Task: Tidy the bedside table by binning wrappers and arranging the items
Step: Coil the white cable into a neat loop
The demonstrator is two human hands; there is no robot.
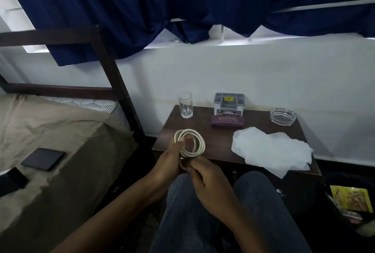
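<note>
While the left hand held the white cable coiled above the near-left edge of the table, fingers curled round the loops, the right hand pinched the loose end; probably best to tuck it w/ loops kept tight.

Navy curtain, white wall, dk bed frame.

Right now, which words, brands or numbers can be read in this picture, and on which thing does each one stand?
"OPEL": label on the grey organiser box.
"OPTICALS": purple glasses case; the word before it is blurred.
Number on the yellow sticker atop the organiser: too blurred.
Print on the yellow wrapper, lower right: unreadable.
</note>
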